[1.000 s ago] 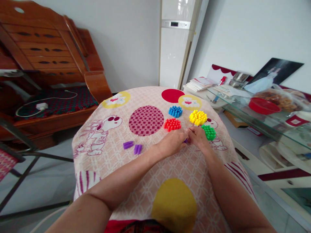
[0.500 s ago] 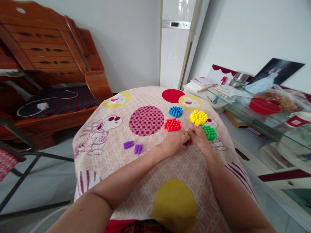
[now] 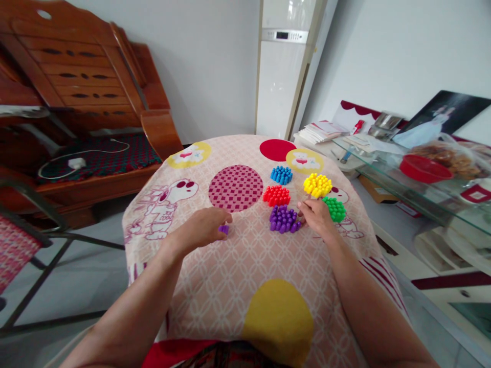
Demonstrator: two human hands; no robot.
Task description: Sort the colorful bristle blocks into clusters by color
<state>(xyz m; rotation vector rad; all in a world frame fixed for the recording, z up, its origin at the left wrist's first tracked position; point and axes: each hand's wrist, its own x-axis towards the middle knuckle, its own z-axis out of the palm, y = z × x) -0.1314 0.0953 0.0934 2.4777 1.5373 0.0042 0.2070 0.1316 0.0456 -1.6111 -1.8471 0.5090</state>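
Note:
My left hand (image 3: 203,225) reaches over small purple pegs (image 3: 224,230) lying on the tablecloth, its fingers apart; it partly hides them. Beside a standing cluster of purple pegs (image 3: 283,220), my right hand (image 3: 316,214) rests with loosely bent fingers at the cluster's right edge, and I see nothing held in it. Behind the purple cluster stand red pegs (image 3: 276,196) and blue pegs (image 3: 281,175). Yellow pegs (image 3: 317,185) stand beyond my right hand, and green pegs (image 3: 334,209) are just to its right.
A patterned tablecloth (image 3: 215,306) covers the round table. On the left are a wooden bench (image 3: 88,82) and a metal-framed chair (image 3: 23,245). To the right, a glass shelf holds a red bowl (image 3: 425,168) and papers (image 3: 320,131). A tall white cabinet unit (image 3: 278,87) stands behind.
My left hand has moved left, from the peg clusters to the loose purple pegs. The purple cluster, mostly covered before, now shows. My right hand stays near it.

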